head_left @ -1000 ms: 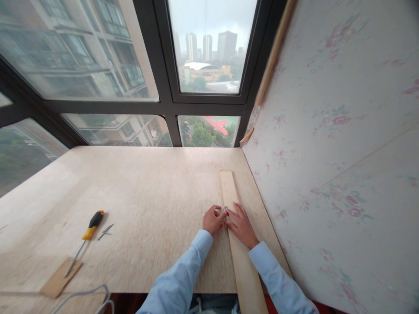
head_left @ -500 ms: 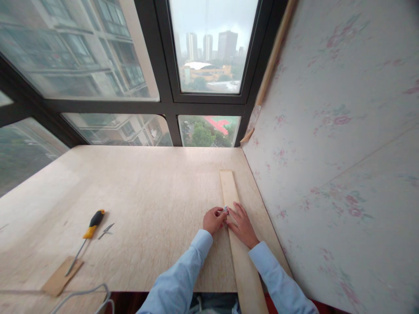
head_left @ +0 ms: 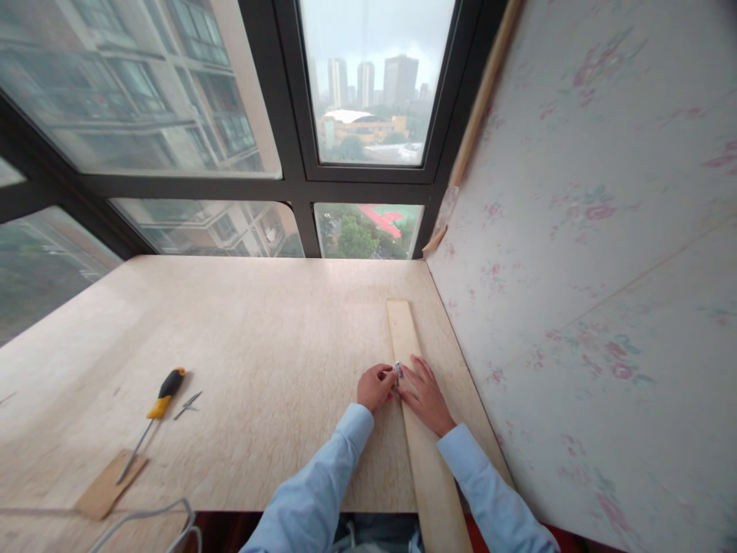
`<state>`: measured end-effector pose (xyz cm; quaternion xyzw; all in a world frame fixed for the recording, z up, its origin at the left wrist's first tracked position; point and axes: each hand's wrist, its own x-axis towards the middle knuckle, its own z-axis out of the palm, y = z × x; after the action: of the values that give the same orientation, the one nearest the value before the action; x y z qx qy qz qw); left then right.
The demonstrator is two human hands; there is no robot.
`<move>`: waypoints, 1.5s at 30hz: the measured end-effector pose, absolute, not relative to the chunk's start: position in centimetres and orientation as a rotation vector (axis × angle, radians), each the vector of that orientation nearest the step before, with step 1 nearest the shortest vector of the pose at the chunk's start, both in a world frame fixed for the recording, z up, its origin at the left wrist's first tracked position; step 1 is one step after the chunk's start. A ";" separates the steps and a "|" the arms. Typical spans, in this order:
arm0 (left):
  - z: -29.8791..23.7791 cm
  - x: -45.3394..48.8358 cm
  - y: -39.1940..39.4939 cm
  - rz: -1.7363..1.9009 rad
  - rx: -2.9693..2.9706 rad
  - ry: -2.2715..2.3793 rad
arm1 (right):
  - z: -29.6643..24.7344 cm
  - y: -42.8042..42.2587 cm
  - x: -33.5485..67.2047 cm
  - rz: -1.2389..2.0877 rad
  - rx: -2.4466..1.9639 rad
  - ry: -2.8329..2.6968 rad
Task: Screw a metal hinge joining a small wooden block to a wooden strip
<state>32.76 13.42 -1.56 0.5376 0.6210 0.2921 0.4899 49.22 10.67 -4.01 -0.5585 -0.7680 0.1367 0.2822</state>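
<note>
Pale wood formed the plank (head_left: 426, 461), which I found from my remote station on the right side of the bench (head_left: 259, 346), its far end lying on the surface and its near end reaching past the near edge. A small metal piece (head_left: 398, 370) sat at the plank's left edge, between the two hands; its exact shape was too small to make out.

I judged the step in hand to be fine positioning of that piece against the plank. The next move, in my judgement, called for a light pinch on the metal and steady pressure on the wood, since so small a part could slip.

Fingers were examined next. On the left hand (head_left: 376, 388) they were curled, thumb and forefinger brought together on the metal piece in what I read as a pinch. On the right hand (head_left: 426, 395) they were extended and slightly parted, laid across the plank, the nearest tips close beside the metal; I could not confirm contact with it.

To the left lay a screwdriver (head_left: 164, 395), its tip over a brown board (head_left: 104, 488), with loose metal bits (head_left: 188, 405) just beside its handle.
</note>
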 end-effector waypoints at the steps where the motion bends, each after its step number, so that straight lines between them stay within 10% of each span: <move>1: -1.7 32.7 13.4 0.713 1.304 1.504 | -4.0 10.7 49.2 0.367 -1.493 -2.055; 45: -2.2 32.5 13.2 0.732 1.366 1.501 | -4.9 11.0 49.5 0.318 -1.498 -2.097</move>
<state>32.53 13.22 -2.17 0.5580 0.6132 0.2990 0.4725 49.51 11.00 -4.88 -0.5557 -0.7778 0.1180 0.2690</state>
